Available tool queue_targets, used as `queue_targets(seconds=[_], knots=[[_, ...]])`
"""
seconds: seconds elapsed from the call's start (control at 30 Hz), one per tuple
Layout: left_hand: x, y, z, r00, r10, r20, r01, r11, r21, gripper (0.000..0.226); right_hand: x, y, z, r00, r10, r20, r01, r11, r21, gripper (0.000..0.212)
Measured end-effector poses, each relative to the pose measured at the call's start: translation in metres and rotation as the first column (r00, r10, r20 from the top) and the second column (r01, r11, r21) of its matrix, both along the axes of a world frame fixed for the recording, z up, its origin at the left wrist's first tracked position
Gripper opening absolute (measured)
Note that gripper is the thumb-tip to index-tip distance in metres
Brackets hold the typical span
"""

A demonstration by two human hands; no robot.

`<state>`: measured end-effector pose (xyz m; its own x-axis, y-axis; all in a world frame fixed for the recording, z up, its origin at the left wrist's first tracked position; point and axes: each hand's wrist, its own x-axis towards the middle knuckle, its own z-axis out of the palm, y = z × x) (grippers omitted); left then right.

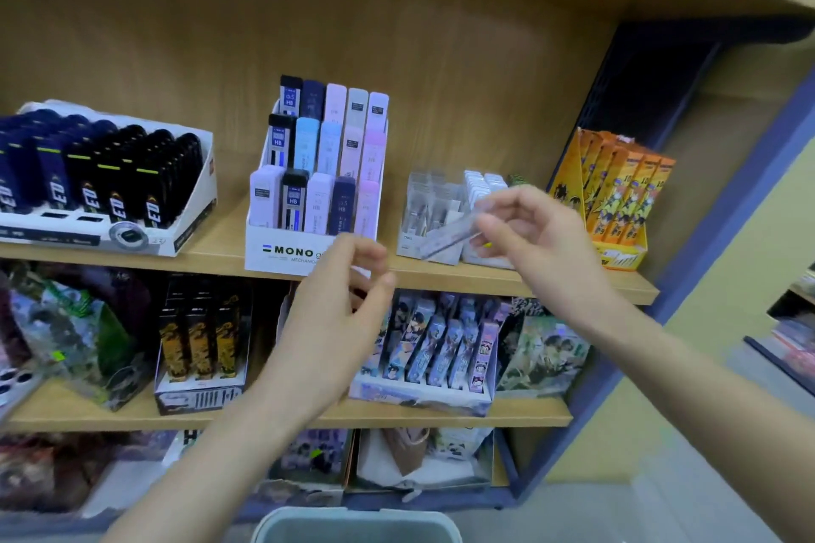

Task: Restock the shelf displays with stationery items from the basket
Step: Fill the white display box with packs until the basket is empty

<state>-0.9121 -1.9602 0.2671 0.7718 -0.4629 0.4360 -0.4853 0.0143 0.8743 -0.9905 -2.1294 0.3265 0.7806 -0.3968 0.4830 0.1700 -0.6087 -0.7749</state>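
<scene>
One clear lead case (446,233) is pinched in the right hand (540,231) just before the grey display box (414,212) on the shelf (220,245). Nothing is held by the left hand (330,313), fingers loosely curled.

Upper shelf (222,236), left to right: pen tray (106,194), MONO box (291,254), lead-case tray (423,207), pencil box (617,198). Basket (353,527) below, at front. Right hand (542,234) with lead case (445,236) before lead-case tray.
</scene>
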Motion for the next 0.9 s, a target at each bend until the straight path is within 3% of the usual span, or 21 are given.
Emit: queue_targets(seconds=[0.1,0.23,0.43,0.67,0.9], knots=[[0.013,-0.026,0.033,0.978,-0.007,0.208,-0.011,0.996,0.089,0.012,0.020,-0.041,0.025,0.961,-0.225,0.157,0.251,0.954,-0.164,0.005],[0.033,-0.062,0.052,0.885,-0.035,0.465,-0.100,0.960,0.262,0.023,0.061,-0.076,0.034,0.932,-0.329,0.152,0.361,0.877,-0.316,0.008],[0.056,-0.091,0.036,0.752,-0.115,0.649,-0.311,0.807,0.502,0.041,0.110,-0.096,0.024,0.933,-0.360,-0.027,0.294,0.801,-0.521,0.020],[0.059,-0.091,0.029,0.696,-0.107,0.710,-0.348,0.815,0.463,0.039,0.136,-0.105,0.033,0.920,-0.354,-0.169,0.177,0.760,-0.625,0.019],[0.060,-0.093,0.028,0.663,-0.110,0.740,-0.387,0.796,0.465,0.041,0.144,-0.107,0.032,0.905,-0.310,-0.292,0.073,0.789,-0.611,0.003]])
